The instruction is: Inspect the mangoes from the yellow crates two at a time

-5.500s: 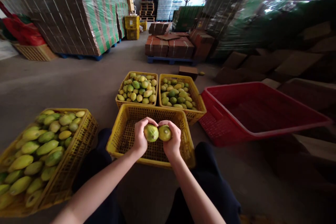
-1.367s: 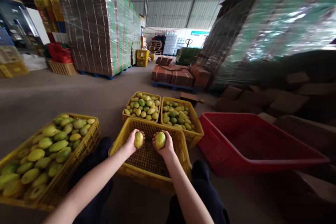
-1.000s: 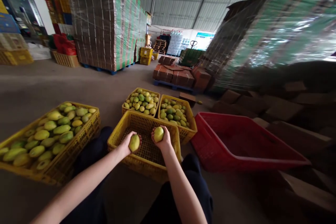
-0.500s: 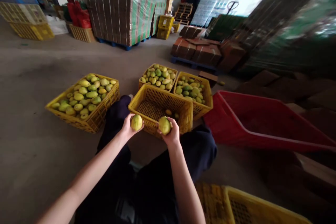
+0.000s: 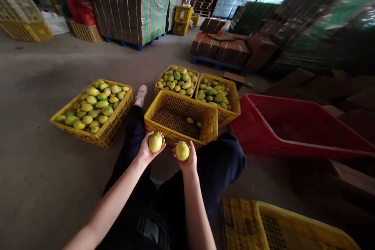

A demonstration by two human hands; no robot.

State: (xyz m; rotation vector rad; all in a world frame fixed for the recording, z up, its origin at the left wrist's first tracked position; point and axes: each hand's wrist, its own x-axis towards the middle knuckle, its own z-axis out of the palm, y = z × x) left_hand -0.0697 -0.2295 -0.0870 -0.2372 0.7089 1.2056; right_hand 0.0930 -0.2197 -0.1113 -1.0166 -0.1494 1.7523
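Note:
My left hand point(image 5: 146, 151) is curled around a yellow-green lemon point(image 5: 155, 142), which rests in its upturned palm. In my right hand point(image 5: 190, 161) is another lemon point(image 5: 182, 151), cupped from below with the thumb up along its side. Both hands are above my lap, just at the near side of a yellow plastic crate point(image 5: 168, 134). That crate has two small yellow fruits point(image 5: 190, 120) at its right end and a bare slatted floor elsewhere. Behind it, two more yellow crates hold lemons point(image 5: 177, 81) and greener lemons point(image 5: 213, 93).
To the left, a crate is heaped with lemons point(image 5: 94, 103). A large red bin point(image 5: 254, 133) stands at the right, close to my knee. A yellow crate point(image 5: 259, 222) is at lower right. Cartons on a blue pallet point(image 5: 218, 63) and a wrapped stack point(image 5: 123, 4) are farther back.
My hands have drawn slightly down and back toward my lap, and both lemons have turned a little in them. My left foot has come into sight beside the crates; the view has tilted down slightly.

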